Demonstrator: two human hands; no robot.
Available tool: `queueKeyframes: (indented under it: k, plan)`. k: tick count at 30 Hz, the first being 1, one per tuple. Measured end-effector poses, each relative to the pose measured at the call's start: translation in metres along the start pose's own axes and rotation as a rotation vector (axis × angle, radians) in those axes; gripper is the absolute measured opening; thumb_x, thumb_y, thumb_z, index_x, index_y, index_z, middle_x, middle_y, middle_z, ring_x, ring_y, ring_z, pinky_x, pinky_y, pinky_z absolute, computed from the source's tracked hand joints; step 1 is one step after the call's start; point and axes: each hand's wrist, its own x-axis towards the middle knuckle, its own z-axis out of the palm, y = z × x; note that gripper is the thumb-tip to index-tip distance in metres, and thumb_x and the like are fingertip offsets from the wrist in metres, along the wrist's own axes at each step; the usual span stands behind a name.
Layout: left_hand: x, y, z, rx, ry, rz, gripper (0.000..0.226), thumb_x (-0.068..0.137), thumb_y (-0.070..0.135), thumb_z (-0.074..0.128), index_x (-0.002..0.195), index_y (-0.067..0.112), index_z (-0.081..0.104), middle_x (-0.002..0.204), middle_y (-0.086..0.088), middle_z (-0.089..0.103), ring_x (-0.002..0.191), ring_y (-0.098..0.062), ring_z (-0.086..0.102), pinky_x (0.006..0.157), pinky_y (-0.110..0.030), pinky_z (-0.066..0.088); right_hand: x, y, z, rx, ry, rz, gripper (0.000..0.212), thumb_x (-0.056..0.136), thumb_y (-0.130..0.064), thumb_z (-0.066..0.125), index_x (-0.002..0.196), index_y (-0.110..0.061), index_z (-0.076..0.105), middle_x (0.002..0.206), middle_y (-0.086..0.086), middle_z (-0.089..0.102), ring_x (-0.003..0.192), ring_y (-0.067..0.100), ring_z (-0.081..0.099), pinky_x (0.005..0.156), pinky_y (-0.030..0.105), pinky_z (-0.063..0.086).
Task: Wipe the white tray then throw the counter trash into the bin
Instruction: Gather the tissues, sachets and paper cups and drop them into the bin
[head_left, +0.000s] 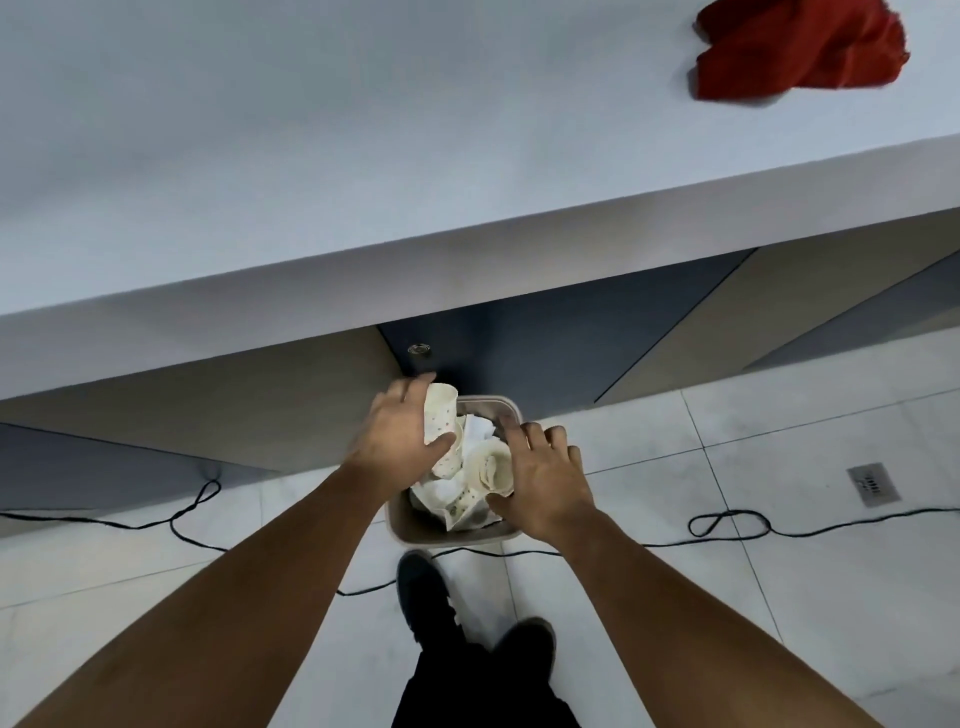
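Head view, looking steeply down past the counter edge to the floor.

Bin (415, 530): small beige rectangular wastebasket, centre of frame, standing on the tiled floor against the dark cabinet panel below the counter. It is heaped above the rim with crumpled white paper and several dotted paper cups (485, 467).

Left hand (397, 431): over the bin's left rim, palm down. Fingers curl around one dotted paper cup (440, 410), thumb on its lower side, fingers on the upper; the cup sits at the top left of the heap, open mouth toward the cabinet.

Right hand (545, 486): over the bin's right rim, palm down, fingers spread and released. Thumb and fingertips rest on or just above the trash; whether they press it cannot be told.

Counter (311, 156): pale grey top fills the upper half of the frame. A crumpled red cloth (800, 47) lies on it at the upper right, well apart from the hands. The white tray is not in view.

Floor: light tiles; a black cable (727, 522) runs across them and loops at the right, passing just beside the bin's near side. A metal floor drain (874, 484) sits at the right edge. The person's dark shoes (421, 587) show at bottom centre, just below the bin.
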Motion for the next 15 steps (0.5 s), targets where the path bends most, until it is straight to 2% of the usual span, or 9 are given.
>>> queueKeyframes:
  k: [4,9,12,15]
  plan:
    - [-0.012,0.008,-0.014,0.035,0.071,0.059,0.077,0.089,0.047,0.067,0.155,0.027,0.034,0.149,-0.004,0.044,0.132,-0.027,0.044,0.107,-0.040,0.043,-0.006,-0.006,-0.013,0.031,-0.012,0.003,0.102,0.072,-0.054,0.076,0.152,-0.031,0.016,0.140,-0.001,0.045,0.125,0.026,0.038,0.102,0.041,0.039]
    - [-0.041,0.027,-0.057,0.052,0.230,0.193,0.048,0.094,0.041,0.059,0.137,0.022,0.056,0.123,0.001,0.055,0.117,-0.020,0.053,0.096,-0.036,0.048,-0.018,-0.026,-0.060,0.082,0.121,-0.068,0.076,0.081,-0.053,0.062,0.147,-0.027,0.034,0.136,-0.003,0.045,0.122,0.022,0.038,0.103,0.039,0.042]
    - [-0.062,0.043,-0.086,0.064,0.332,0.274,0.033,0.097,0.039,0.058,0.125,0.022,0.063,0.111,0.005,0.057,0.105,-0.016,0.057,0.084,-0.033,0.052,-0.023,-0.042,-0.099,0.141,0.196,-0.141,0.064,0.085,-0.049,0.056,0.143,-0.024,0.043,0.131,-0.005,0.047,0.119,0.018,0.041,0.102,0.039,0.045]
    - [-0.082,0.063,-0.123,0.010,0.406,0.331,0.026,0.098,0.035,0.058,0.117,0.019,0.066,0.107,0.005,0.059,0.100,-0.015,0.058,0.080,-0.035,0.054,-0.031,-0.061,-0.145,0.195,0.269,-0.226,0.054,0.088,-0.045,0.054,0.137,-0.024,0.049,0.125,-0.008,0.047,0.115,0.013,0.045,0.098,0.034,0.047]
